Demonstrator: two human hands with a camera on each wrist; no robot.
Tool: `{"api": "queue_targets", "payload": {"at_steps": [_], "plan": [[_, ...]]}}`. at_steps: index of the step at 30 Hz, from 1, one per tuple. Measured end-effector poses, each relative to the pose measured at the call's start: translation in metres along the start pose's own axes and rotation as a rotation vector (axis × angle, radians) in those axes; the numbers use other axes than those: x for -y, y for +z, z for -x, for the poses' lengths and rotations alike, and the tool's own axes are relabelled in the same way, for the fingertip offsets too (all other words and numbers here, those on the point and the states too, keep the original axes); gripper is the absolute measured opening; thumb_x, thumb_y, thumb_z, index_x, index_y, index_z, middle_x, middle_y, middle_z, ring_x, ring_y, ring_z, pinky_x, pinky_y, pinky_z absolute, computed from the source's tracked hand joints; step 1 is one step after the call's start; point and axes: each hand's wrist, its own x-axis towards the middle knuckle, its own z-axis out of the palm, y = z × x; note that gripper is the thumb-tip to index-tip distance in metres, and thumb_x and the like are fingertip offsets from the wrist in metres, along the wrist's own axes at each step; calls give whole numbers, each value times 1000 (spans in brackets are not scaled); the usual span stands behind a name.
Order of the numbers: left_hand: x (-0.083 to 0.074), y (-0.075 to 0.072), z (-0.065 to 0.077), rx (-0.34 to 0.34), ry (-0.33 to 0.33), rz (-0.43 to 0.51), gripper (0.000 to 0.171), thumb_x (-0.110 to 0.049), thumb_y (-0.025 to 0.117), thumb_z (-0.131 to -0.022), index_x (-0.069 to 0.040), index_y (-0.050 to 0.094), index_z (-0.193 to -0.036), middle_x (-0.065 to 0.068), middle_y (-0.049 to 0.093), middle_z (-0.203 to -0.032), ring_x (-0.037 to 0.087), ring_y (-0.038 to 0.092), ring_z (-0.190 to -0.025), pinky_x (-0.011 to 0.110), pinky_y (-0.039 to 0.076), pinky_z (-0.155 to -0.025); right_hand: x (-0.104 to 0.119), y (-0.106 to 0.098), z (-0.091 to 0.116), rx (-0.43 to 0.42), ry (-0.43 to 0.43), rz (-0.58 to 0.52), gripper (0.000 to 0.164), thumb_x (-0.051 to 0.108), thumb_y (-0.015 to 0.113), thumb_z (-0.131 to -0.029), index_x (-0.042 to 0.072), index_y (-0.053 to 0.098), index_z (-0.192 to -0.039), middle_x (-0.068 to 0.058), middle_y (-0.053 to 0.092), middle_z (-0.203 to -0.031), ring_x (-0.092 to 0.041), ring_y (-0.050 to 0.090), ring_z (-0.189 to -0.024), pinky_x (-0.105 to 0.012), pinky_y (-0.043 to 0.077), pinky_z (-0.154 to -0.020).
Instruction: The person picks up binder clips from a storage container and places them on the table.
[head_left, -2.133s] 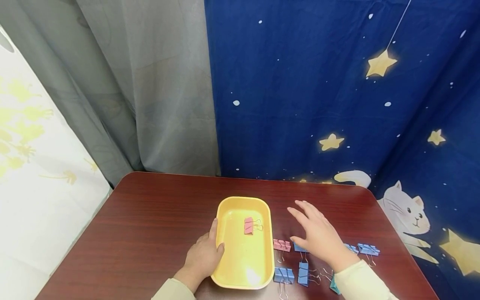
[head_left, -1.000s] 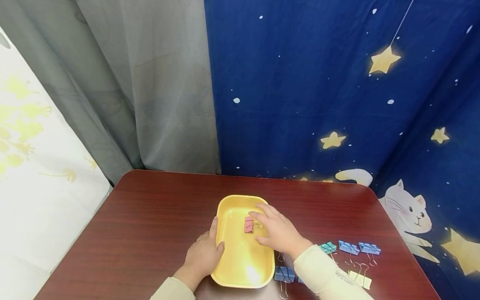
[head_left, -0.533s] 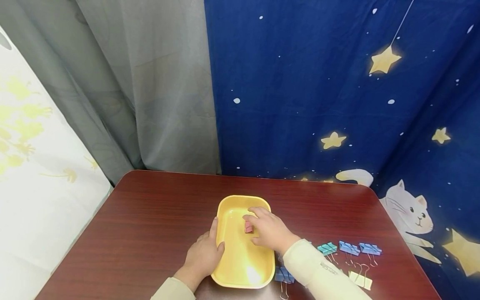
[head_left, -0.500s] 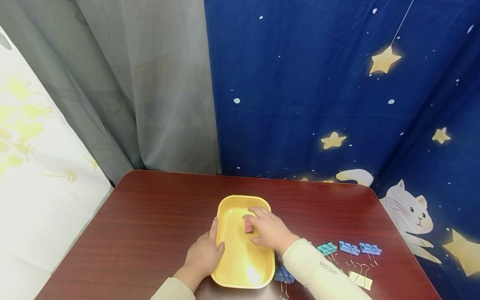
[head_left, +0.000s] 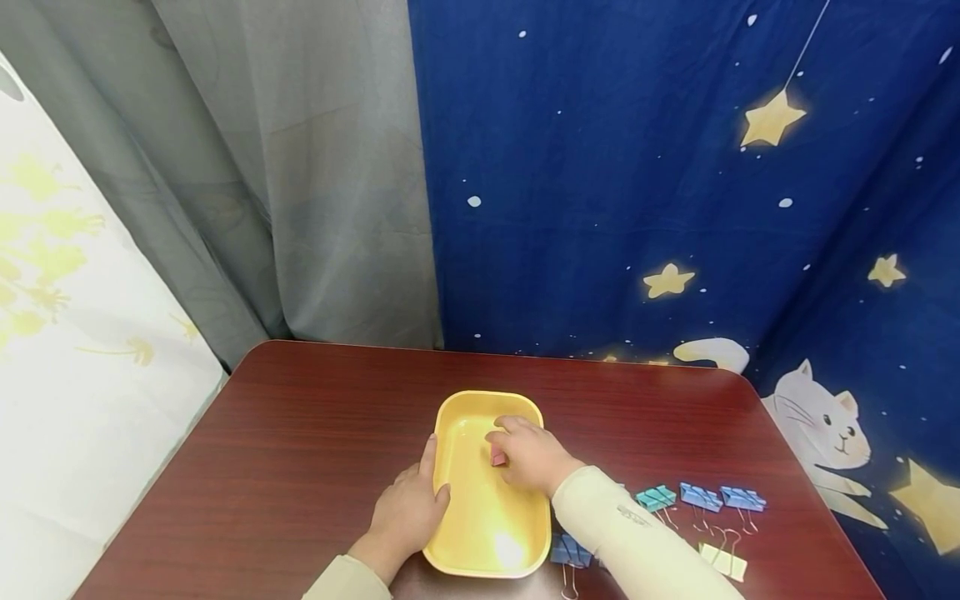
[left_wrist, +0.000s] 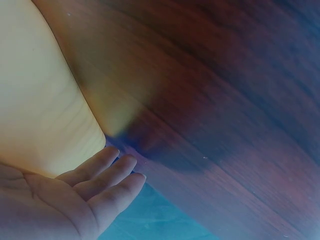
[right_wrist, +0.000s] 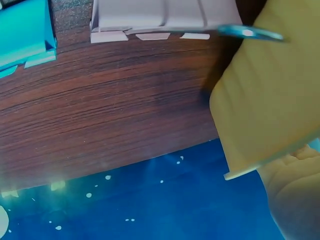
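In the head view a yellow plastic tray stands on the table, upright. My left hand holds its left side, thumb over the rim and index finger along the outside. In the left wrist view the other fingers lie straight, close by the tray's wall. Inside the tray, toward its right side, my right hand pinches a pink binder clip. The hand hides the clip's wire handles. The right wrist view has only part of this hand showing, behind the tray's wall.
Right of the tray lie a teal binder clip, blue binder clips and a cream binder clip. Another blue binder clip sits close by the tray. My right sleeve covers part of this group. A brown table bears everything.
My right hand has moved left from above the loose clips into the tray, and its fingers have closed on the pink binder clip. The left hand and the tray have stayed put.
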Motion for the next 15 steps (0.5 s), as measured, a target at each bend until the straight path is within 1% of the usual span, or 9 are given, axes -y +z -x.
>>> {"api": "queue_targets", "payload": {"at_steps": [3, 7, 12, 15], "plan": [[0, 0, 0, 2, -2, 0, 73, -31, 55, -95, -9, 18, -154, 22, 57, -129, 40, 57, -115, 54, 49, -89, 0, 2, -2, 31, 0, 7, 14, 11, 71, -79, 15, 66, -91, -10, 61, -118, -25, 57, -114, -36, 48, -97], [-1, 0, 0, 6, -4, 4, 73, -31, 54, -95, -9, 18, -154, 21, 57, -130, 40, 56, -116, 54, 48, -89, 2, 2, -4, 61, -2, 31, 10, 12, 70, -81, 16, 64, -87, -9, 61, -115, -24, 58, -109, -34, 48, -96], [-1, -1, 1, 6, 0, 15, 73, -31, 54, -95, -9, 18, -154, 22, 56, -131, 40, 56, -117, 55, 48, -89, 4, 2, -4, 62, -9, 47, 10, 11, 71, -82, 15, 62, -82, -6, 60, -104, -22, 58, -94, -33, 51, -87], [-1, -1, 1, 5, 3, 16, 73, -31, 54, -95, -8, 17, -155, 22, 56, -131, 41, 56, -117, 55, 48, -90, 3, 4, -5, 69, -7, 68, 11, 12, 71, -83, 15, 61, -81, -3, 57, -96, -18, 54, -84, -30, 51, -80]]}}
